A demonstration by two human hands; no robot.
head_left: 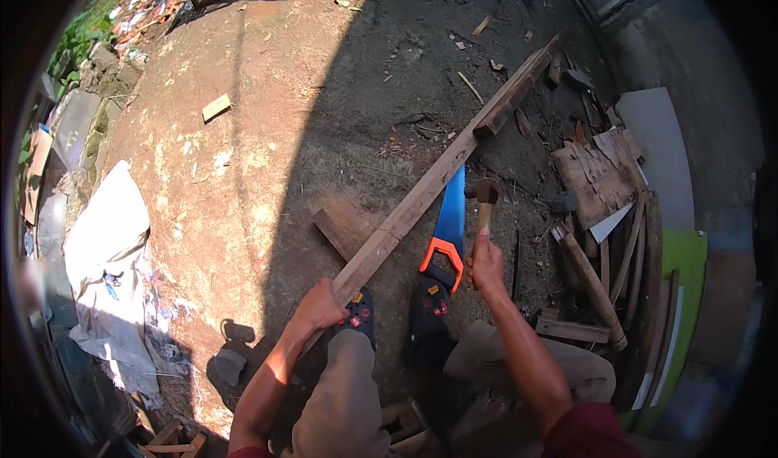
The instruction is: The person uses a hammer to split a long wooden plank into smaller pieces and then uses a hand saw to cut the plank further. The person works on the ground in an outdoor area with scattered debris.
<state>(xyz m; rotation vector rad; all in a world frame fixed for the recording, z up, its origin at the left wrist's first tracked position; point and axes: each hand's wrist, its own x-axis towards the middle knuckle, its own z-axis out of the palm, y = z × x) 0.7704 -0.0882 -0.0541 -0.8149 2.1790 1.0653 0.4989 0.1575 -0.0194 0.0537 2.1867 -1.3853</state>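
Note:
A long wooden beam (413,203) slants from near my left foot up to the far right. My left hand (322,304) is closed around its near end. In my right hand (486,265) is a hammer (484,192), gripped by its wooden handle with the head upward, to the right of the beam and apart from it. Between the beam and the hammer lies a handsaw (451,215) with a blue blade and an orange and black handle, close to my right shoe. Part of its blade is hidden under the beam.
One short wood block (340,233) lies under the beam's near part, another block (515,100) against its far part. Scrap wood and a round pole (596,292) are piled at right beside a green board (681,320). A white sack (109,239) lies at left. My shoes (356,316) flank the beam's end.

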